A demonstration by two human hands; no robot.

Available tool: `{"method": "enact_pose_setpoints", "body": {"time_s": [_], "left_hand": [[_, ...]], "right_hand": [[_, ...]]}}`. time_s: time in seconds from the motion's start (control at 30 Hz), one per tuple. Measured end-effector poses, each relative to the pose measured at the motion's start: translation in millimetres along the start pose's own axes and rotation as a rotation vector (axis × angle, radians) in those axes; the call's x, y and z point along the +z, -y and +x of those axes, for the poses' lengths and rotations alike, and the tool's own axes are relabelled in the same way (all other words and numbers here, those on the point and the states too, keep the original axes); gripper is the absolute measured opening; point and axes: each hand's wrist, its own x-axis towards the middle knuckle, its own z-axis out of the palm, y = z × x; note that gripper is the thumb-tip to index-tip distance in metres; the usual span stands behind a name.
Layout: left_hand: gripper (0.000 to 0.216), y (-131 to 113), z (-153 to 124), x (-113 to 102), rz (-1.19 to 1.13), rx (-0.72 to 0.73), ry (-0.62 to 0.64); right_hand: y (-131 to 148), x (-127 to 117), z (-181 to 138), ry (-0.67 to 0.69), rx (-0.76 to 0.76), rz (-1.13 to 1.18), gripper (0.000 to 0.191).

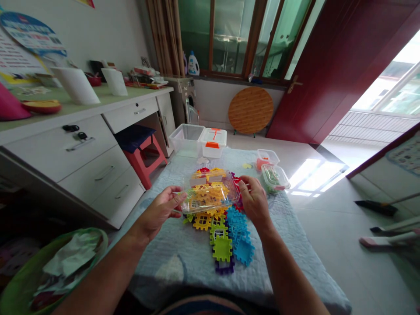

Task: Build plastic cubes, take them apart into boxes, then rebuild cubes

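Observation:
Between my hands a clear plastic box (210, 203) is tilted above the table, and yellow pieces show through it; I cannot tell which lie inside and which behind. My left hand (164, 205) grips its left end, thumb on top. At the right end, the curled fingers of my right hand (254, 197) hold the box's edge. Below and behind it spreads a pile of plastic interlocking building blocks. Toward me are a lime green block (222, 249), a blue block (243, 251), a yellow block (202, 221) and a purple block (225, 267). Red blocks peek out near my right hand.
The table has a light blue cloth (164, 258). At its far end stand an open clear bin (187, 146) and a white-lidded box (215, 151) with an orange latch. Small tubs, one a green-filled container (274, 178), sit far right. A red stool (144, 157) and a waste basket (103, 245) are left.

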Motion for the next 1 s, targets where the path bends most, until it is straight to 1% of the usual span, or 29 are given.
{"method": "enact_pose_setpoints", "body": {"time_s": [0.1,0.13,0.2,0.3,0.4,0.5,0.63,0.73,0.87,1.0], "left_hand": [[0.054,0.7,2.1,6.2,-0.043,-0.032,0.001],[0.053,0.8,2.9,7.3,-0.061,-0.04,0.001],[0.05,0.3,4.5,8.2,-0.099,-0.054,-0.004],[0.044,-2.2,7.6,7.4,-0.145,-0.074,-0.018],[0.038,-7.0,12.0,7.6,-0.208,-0.082,0.0],[0.03,-15.9,17.4,12.2,-0.273,-0.083,0.028],[0.015,-30.2,26.5,25.3,-0.349,-0.119,0.101],[0.009,-36.4,35.7,37.0,-0.369,-0.147,0.15],[0.006,-39.2,48.1,54.2,-0.394,-0.117,0.233],[0.005,-40.3,58.4,72.4,-0.409,-0.104,0.216]], "right_hand": [[-15.0,-0.3,3.1,0.231,0.331,0.289,0.033],[-17.4,1.4,2.2,0.291,0.412,0.393,0.035],[-19.6,5.7,-0.5,0.332,0.497,0.551,0.035],[-19.8,9.9,-2.6,0.324,0.512,0.67,0.034],[-18.6,7.7,0.2,0.324,0.533,0.753,0.036],[-15.2,-1.2,6.7,0.307,0.565,0.795,0.035],[-14.1,-17.8,17.5,0.214,0.574,0.805,0.033],[-23.2,-28.0,24.5,0.15,0.557,0.841,0.033],[-43.3,-35.8,29.7,0.061,0.545,0.939,0.031],[-59.9,-40.2,29.0,-0.004,0.617,1.075,0.026]]}}
